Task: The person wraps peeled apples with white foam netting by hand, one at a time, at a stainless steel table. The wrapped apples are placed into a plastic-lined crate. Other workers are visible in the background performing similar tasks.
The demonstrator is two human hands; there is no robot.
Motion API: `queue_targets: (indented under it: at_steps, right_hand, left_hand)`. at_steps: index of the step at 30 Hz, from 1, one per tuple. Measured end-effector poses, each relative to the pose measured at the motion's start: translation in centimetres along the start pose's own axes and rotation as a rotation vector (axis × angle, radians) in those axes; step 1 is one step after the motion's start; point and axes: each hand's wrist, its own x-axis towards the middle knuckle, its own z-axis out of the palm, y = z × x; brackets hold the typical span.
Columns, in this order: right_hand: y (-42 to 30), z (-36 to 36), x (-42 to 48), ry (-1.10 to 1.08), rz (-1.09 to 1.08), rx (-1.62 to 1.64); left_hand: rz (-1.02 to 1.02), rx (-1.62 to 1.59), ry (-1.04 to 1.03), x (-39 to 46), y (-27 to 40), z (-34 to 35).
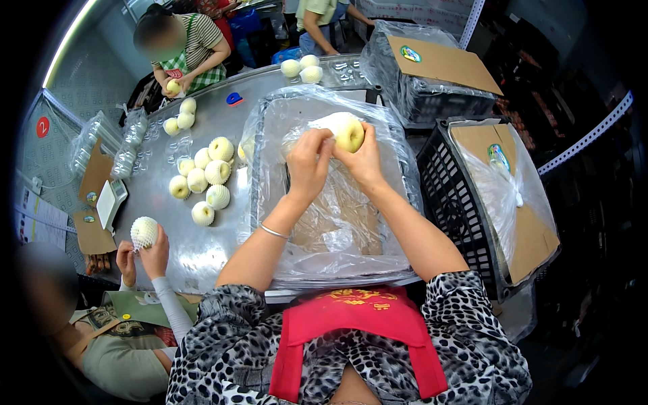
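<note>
A pale yellow round fruit, perhaps an apple or pear [349, 132], is between my two hands over a crate lined with clear plastic film [263, 202]. My right hand [365, 159] grips the fruit from the right and below. At its left side, my left hand [310, 159] pinches thin white wrapping [324, 123] with thumb and fingers. Sheets of cardboard [314, 230] show through the film at the crate's bottom. Left of the crate, several similar fruits in white foam nets [217, 172] lie grouped on the metal table [152, 202].
A black plastic crate with a tied bag and cardboard [455, 202] stands at the right, another wrapped crate [440, 96] behind it. A co-worker's hands [147, 255] hold a netted fruit at the left, near a white scale [109, 205]. Other people stand across the table.
</note>
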Motion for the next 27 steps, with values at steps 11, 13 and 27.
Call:
queue_targets:
  at_steps: [11, 13, 27]
  right_hand:
    - [-2.1, -0.6, -0.3, 0.024, -0.531, -0.389]
    - [-2.5, -0.4, -0.4, 0.005, -0.605, -0.407]
    - [-0.4, -2.1, 0.8, 0.032, -0.077, -0.13]
  left_hand:
    - [-0.439, -0.627, -0.127, -0.3, -0.8, 1.3]
    - [-0.547, -0.691, -0.105, -0.2, -0.8, 1.0]
    - [-0.686, -1.003, -0.154, 0.8, -0.7, -0.1]
